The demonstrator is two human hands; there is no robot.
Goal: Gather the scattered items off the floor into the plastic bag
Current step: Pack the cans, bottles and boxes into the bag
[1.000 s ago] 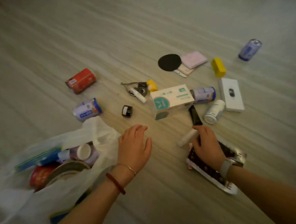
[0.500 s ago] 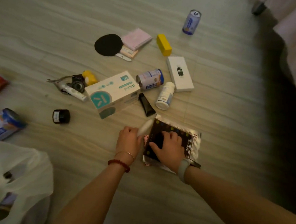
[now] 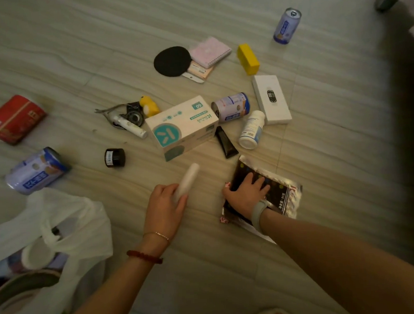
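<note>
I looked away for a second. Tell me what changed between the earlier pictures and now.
The white tube went from the right hand to the left hand, which now grips it and has drawn it left, toward the plastic bag. The right hand moved onto the dark foil packet and lies spread on it. The tissue box, cans and other floor items stayed put.
</note>
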